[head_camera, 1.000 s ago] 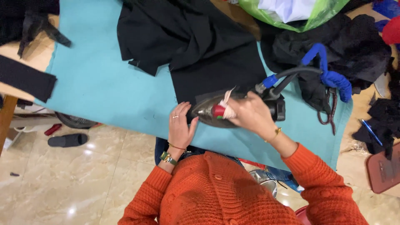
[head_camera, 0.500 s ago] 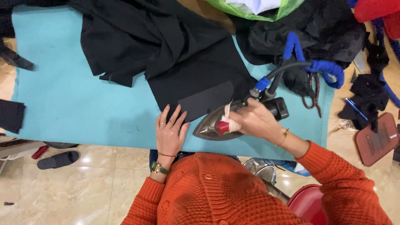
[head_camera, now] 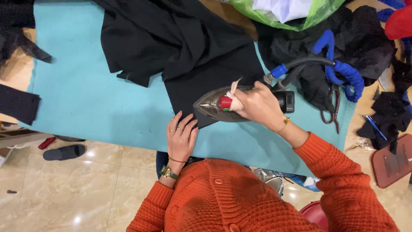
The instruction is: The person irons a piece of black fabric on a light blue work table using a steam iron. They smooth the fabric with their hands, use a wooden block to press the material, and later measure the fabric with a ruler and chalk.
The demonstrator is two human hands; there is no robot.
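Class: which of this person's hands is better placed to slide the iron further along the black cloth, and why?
The right hand: it grips the iron on the black cloth. The left hand lies flat on the cloth's near edge, likely better left pinning it.

A crumpled green plastic bag [head_camera: 309, 15] is lying at the far edge of the desk [head_camera: 86, 99], above the heap of black cloth, with white material showing at its open mouth. No labels, signs or screens are showing anywhere.
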